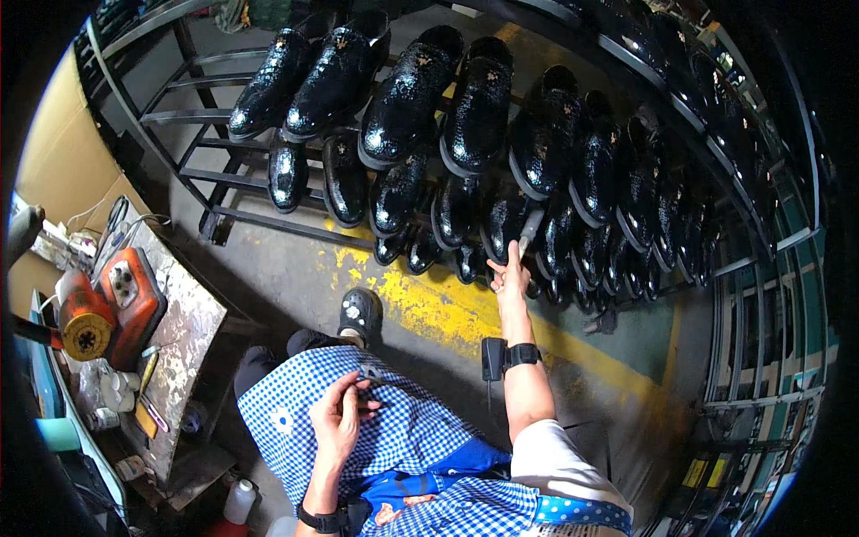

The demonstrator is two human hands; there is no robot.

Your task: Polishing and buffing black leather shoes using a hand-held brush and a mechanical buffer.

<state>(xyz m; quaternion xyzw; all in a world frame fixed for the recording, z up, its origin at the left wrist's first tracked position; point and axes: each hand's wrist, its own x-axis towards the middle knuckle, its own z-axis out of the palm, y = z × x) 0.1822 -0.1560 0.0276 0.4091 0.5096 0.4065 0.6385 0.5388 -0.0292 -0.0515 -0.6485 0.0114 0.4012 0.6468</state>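
Observation:
My right hand [510, 276] reaches out to the shoe rack, its fingers closed round a slim pale-grey tool [531, 225] whose exact kind I cannot make out. The tool's tip lies against or just in front of a glossy black shoe [505, 224] in the second row; whether they touch is unclear. My left hand [338, 413] hovers over my blue checked apron [309, 380], its fingers curled together by a small dark object [374, 379]. What that object is does not show.
Several rows of shiny black shoes [407, 98] stand on a metal rack [237, 183]. At left a worn workbench [192, 309] carries an orange machine [125, 291], a yellow-handled tool [149, 369] and small jars. A white bottle [240, 501] stands below. More racking [761, 358] lines the right.

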